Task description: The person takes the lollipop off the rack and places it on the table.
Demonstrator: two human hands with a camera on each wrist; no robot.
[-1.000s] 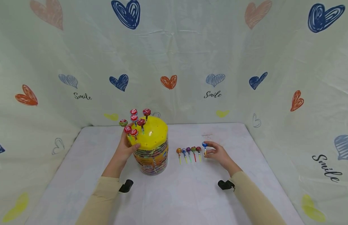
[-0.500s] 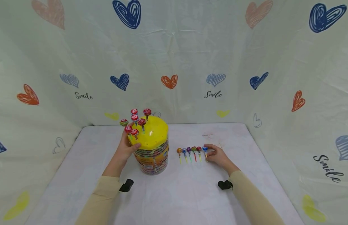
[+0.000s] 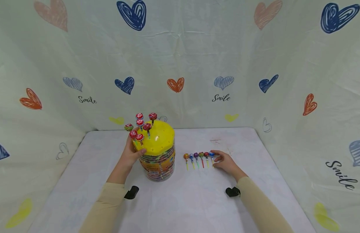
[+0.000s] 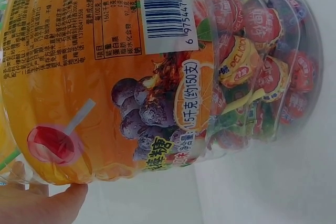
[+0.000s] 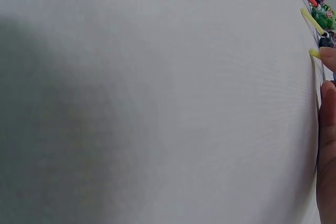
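- My left hand (image 3: 132, 152) grips the side of the candy tub (image 3: 158, 161), thumb curled onto the rim of its yellow lid (image 3: 158, 137) and fingers round the far side.
- The tub stands upright on the white table (image 3: 180, 200), left of centre; in the left wrist view its clear wall shows wrapped lollipops packed inside and an orange label with a barcode.
- Seven lollipops stand upright in holes at the left and back part of the lid; the nearest of them (image 3: 140, 137) is just above my thumb.
- My right hand (image 3: 225, 160) rests low on the table, to the right of the tub and well apart from it.
- Its fingertips are at the blue lollipop (image 3: 211, 154), the right end of a row of five lying flat with sticks toward me; I cannot tell whether they pinch it or only touch it.
- The other four in the row run left to an orange one (image 3: 186, 156), which lies near the tub without touching it.
- A heart-printed cloth (image 3: 197, 58) hangs around the table.
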